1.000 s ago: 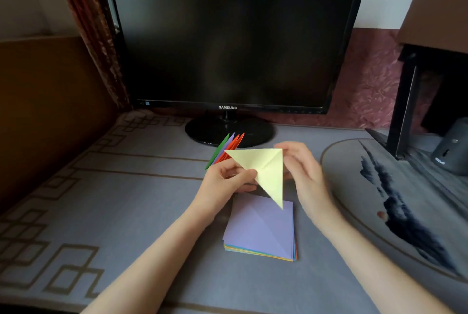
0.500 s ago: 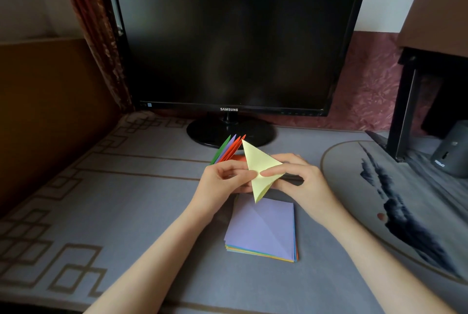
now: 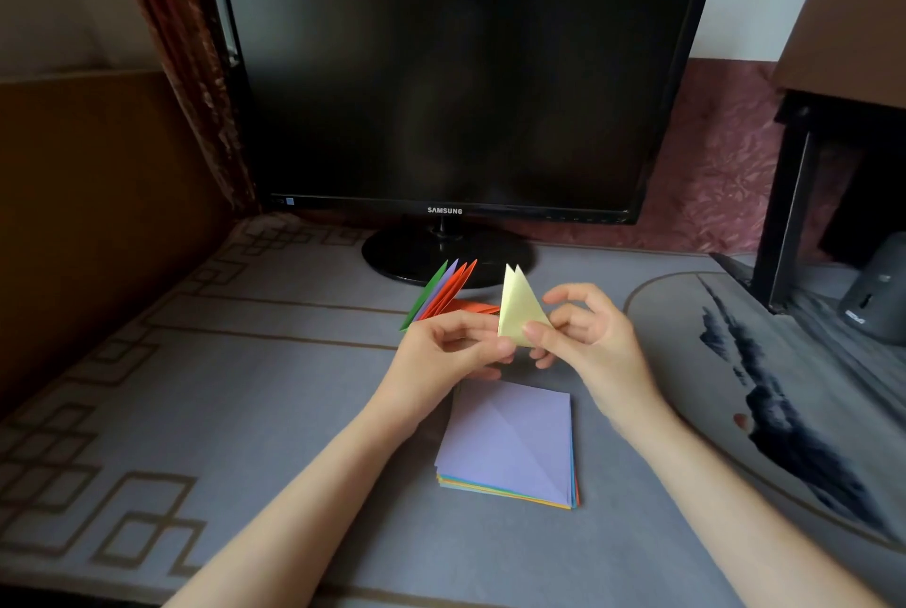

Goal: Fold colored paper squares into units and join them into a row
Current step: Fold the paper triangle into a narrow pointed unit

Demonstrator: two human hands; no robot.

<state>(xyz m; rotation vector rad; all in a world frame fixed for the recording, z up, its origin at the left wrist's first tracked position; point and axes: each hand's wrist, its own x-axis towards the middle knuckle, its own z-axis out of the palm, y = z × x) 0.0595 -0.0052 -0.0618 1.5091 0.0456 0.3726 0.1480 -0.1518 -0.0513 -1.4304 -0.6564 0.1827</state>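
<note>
**Yellow fold held up before a dark screen**

A black Samsung monitor (image 3: 461, 68) stands switched off at the back of a desk covered by a grey mat (image 3: 220, 411) with a tan line pattern. Well in front of the monitor's round foot lies a stack of paper squares (image 3: 510, 445), a creased lilac sheet on top and blue, yellow and orange edges showing below it. Between that stack and the monitor, a person's two bare hands meet above the mat. The left hand (image 3: 441, 357) has its fingers curled, forefinger and thumb nipping the lower corner of a yellow unit (image 3: 519, 308). The right hand (image 3: 588, 338) pinches the same piece along its near edge, the other fingers loosely bent. The yellow unit, folded to a narrow triangle, points up towards the monitor's foot. Just behind the left hand rises a fan of folded units (image 3: 441, 294) in green, lilac and orange; its base is hidden, so it may be held in that hand or resting on the mat.
</note>
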